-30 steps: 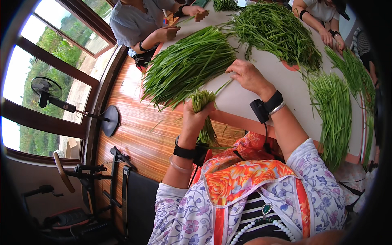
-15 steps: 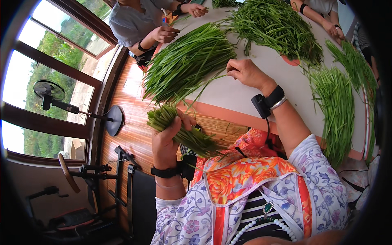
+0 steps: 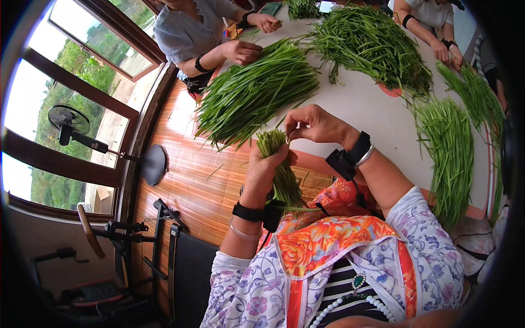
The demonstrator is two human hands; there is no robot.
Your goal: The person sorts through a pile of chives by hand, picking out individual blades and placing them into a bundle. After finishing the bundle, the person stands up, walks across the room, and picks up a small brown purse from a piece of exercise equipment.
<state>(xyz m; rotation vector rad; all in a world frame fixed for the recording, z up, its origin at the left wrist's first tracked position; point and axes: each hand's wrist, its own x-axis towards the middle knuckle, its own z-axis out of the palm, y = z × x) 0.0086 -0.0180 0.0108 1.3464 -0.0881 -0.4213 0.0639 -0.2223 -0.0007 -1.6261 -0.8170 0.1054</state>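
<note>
Greens (image 3: 260,90) on table (image 3: 377,117), glossy floor (image 3: 178,142)

A green bundle of stalks (image 3: 286,179) tilts in the left hand (image 3: 267,163), paler ends up.

Left hand (image 3: 272,164) swung its thick bundle of thin green stalks (image 3: 271,143) back more upright, and the right hand (image 3: 319,127) dropped in just beside the top.
</note>
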